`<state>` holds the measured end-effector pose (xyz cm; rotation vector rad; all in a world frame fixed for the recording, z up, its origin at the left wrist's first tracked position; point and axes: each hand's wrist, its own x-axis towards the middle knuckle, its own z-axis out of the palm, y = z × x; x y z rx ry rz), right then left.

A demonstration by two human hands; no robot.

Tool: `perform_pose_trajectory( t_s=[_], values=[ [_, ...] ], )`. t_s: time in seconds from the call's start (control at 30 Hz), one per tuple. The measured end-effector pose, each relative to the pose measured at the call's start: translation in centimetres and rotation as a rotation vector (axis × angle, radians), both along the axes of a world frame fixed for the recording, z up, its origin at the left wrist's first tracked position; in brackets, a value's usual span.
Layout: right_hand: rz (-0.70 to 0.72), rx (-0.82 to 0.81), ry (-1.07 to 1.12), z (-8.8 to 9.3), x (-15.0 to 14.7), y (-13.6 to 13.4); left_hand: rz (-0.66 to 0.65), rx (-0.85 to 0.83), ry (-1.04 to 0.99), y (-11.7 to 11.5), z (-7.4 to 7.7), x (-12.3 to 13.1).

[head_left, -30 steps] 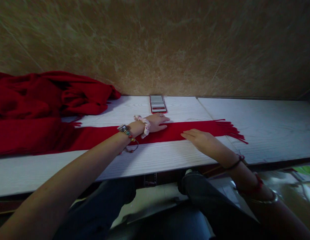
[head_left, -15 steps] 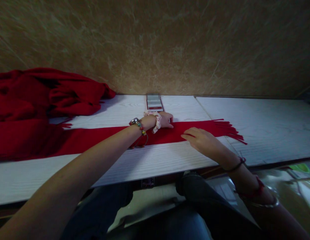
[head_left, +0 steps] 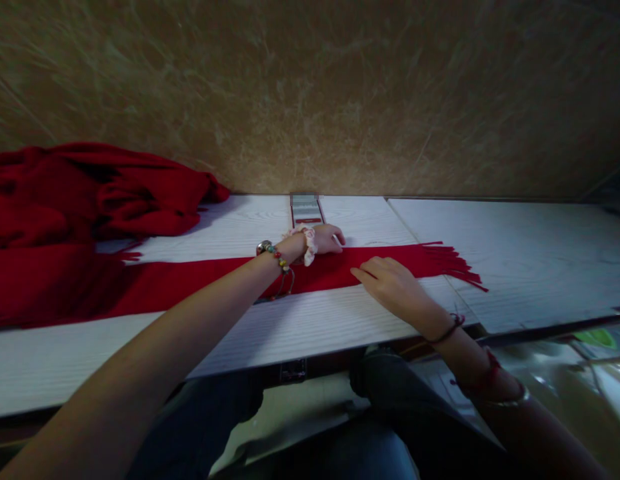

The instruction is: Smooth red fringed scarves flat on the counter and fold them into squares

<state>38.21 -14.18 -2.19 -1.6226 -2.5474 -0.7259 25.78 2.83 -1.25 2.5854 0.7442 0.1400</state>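
A red scarf (head_left: pixel 220 280) lies folded in a long narrow strip across the white wood-grain table, its fringe fanned out at the right end. My left hand (head_left: pixel 330 238), with a pink scrunchie, a beaded bracelet and a watch on the wrist, rests at the strip's far edge. Its fingers are bent, with a gap between thumb and forefinger. To its right, my right hand (head_left: pixel 387 279) lies on the scarf from the near side, fingers slightly spread and pointing left. Its palm side is hidden. Neither hand visibly grips the cloth.
More red cloth (head_left: pixel 145 190) is heaped at the back left against the brown marbled wall (head_left: pixel 310 93). A phone (head_left: pixel 306 211) lies behind my left wrist. A seam (head_left: pixel 403 220) crosses the white table (head_left: pixel 530 260). My legs are below its front edge; a green item (head_left: pixel 597 337) sits lower right.
My right hand has slid a little to the left along the scarf, closer to my left hand. My left hand stays almost where it was. The view has shifted slightly.
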Motion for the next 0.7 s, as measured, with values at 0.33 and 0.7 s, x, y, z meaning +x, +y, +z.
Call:
perform_pose_trajectory(
  t_s=[0.33, 0.7],
  values=[
    [-0.096, 0.038, -0.012, -0.4, -1.0, 0.2, 0.079, -0.202, -0.038, -0.5, 0.1, 0.3],
    [-0.188, 0.185, 0.189, -0.6, -0.6, -0.1, 0.153, -0.394, -0.222, -0.8, 3.7, 0.3]
  ],
)
